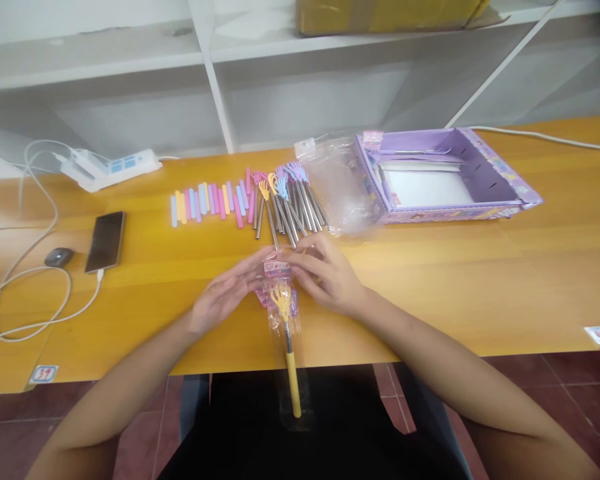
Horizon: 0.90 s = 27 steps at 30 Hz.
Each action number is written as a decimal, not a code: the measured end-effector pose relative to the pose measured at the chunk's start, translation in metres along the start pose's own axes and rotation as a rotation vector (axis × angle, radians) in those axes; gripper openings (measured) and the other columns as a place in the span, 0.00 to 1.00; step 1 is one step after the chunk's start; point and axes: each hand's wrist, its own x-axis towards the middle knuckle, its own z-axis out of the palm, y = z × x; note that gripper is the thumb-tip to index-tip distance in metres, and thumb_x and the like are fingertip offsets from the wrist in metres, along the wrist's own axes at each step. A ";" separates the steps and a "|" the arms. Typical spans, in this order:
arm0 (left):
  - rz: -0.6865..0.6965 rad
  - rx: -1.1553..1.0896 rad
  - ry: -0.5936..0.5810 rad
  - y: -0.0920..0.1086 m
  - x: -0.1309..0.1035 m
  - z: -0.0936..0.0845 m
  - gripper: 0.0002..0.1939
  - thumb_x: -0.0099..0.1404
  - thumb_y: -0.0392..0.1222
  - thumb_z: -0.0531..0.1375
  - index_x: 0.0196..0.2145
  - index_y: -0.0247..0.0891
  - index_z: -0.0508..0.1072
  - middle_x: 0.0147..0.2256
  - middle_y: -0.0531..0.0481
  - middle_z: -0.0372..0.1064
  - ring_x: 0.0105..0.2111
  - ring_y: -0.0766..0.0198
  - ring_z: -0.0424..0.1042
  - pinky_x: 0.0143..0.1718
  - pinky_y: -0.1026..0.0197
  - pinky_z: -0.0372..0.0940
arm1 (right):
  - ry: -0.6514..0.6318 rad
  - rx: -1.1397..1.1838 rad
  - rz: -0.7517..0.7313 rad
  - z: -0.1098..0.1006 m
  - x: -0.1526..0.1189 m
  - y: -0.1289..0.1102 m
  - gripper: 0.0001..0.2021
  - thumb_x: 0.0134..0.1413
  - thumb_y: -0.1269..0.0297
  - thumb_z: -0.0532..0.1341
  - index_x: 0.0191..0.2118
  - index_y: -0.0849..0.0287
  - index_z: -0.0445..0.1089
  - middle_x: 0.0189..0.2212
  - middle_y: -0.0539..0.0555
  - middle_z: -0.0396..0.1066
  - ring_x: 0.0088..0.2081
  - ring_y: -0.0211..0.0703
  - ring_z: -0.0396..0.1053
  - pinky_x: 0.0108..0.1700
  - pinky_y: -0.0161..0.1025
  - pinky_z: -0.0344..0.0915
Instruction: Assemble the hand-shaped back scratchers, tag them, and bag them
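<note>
A yellow back scratcher (293,383) with a claw-shaped head lies inside a clear plastic bag (305,400) that reaches past the table's front edge. At the bag's top is a pink printed header (277,268). My left hand (227,290) holds the header end from the left, its fingers fairly straight and close together. From the other side my right hand (327,273) pinches the same end with bent fingers. More pink printed packaging (263,297) lies under the bag. Just beyond my hands are several metal-rod back scratchers (300,200) with pink, yellow, blue and purple heads.
Several pastel handle sleeves (207,200) lie in a row at left. A clear plastic pile (343,193) touches a purple box (430,213) at right. A phone (105,241), mouse (59,257), cables and power strip (115,168) occupy the left. Shelving (320,100) rises behind.
</note>
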 end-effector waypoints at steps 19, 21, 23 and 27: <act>0.006 -0.025 0.018 -0.001 0.000 0.000 0.32 0.80 0.65 0.55 0.74 0.52 0.70 0.77 0.44 0.61 0.76 0.42 0.61 0.75 0.38 0.61 | 0.010 0.280 0.095 -0.009 0.006 -0.008 0.19 0.77 0.70 0.59 0.63 0.48 0.80 0.59 0.58 0.79 0.61 0.50 0.79 0.64 0.55 0.78; 0.029 -0.039 0.040 -0.002 0.000 0.001 0.27 0.81 0.59 0.56 0.71 0.52 0.73 0.76 0.44 0.64 0.75 0.44 0.64 0.73 0.39 0.63 | 0.032 0.287 0.098 -0.009 0.007 -0.010 0.19 0.77 0.71 0.59 0.63 0.48 0.80 0.58 0.57 0.80 0.59 0.50 0.80 0.63 0.54 0.79; 0.043 -0.056 0.062 -0.005 -0.001 0.001 0.21 0.82 0.54 0.57 0.68 0.52 0.73 0.74 0.43 0.67 0.74 0.46 0.66 0.72 0.39 0.65 | 0.036 0.302 0.080 -0.010 0.007 -0.011 0.20 0.76 0.72 0.59 0.63 0.48 0.80 0.58 0.56 0.81 0.59 0.49 0.80 0.63 0.53 0.79; 0.006 -0.128 0.111 -0.010 -0.002 0.001 0.18 0.81 0.51 0.60 0.64 0.53 0.65 0.70 0.43 0.72 0.68 0.49 0.74 0.69 0.37 0.67 | -0.005 0.322 0.017 -0.009 0.005 -0.010 0.21 0.74 0.74 0.59 0.64 0.49 0.79 0.57 0.57 0.81 0.59 0.49 0.81 0.62 0.53 0.81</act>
